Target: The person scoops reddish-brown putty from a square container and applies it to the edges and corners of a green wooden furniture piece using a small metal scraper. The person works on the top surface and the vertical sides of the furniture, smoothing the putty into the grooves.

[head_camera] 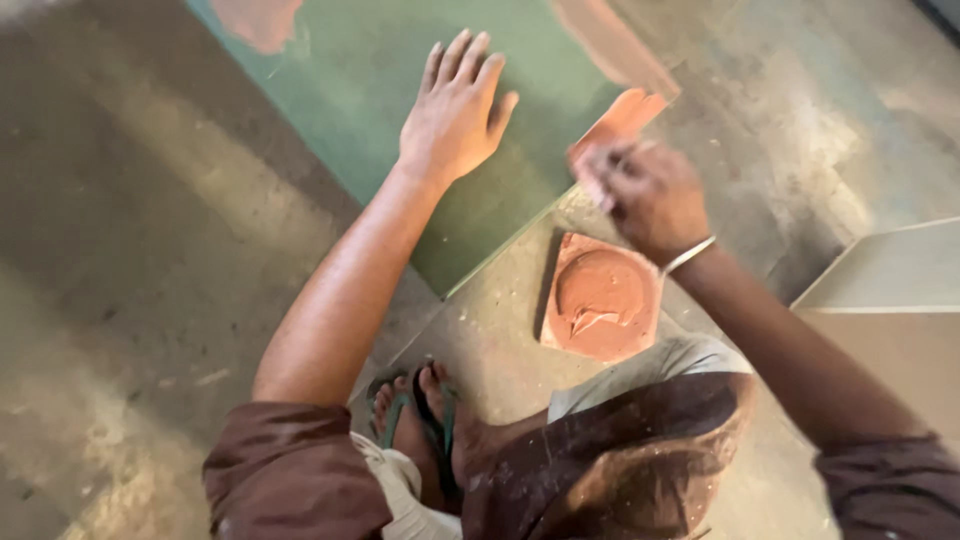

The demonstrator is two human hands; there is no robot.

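My left hand [455,110] lies flat, fingers spread, on a green board [350,90] on the floor. My right hand [645,190] is closed and blurred at the board's near right edge, smeared with reddish-brown paste; what it grips I cannot tell, possibly a small applicator. Fresh paste [625,115] covers the board's edge just beyond the right hand. A square slab [603,297] heaped with the same reddish-brown paste rests on the floor just below the right hand.
My feet in green sandals [425,425] are on the concrete floor [120,250] near the board's corner. A pale flat panel [890,270] lies to the right. More paste patches [260,20] mark the board's far end.
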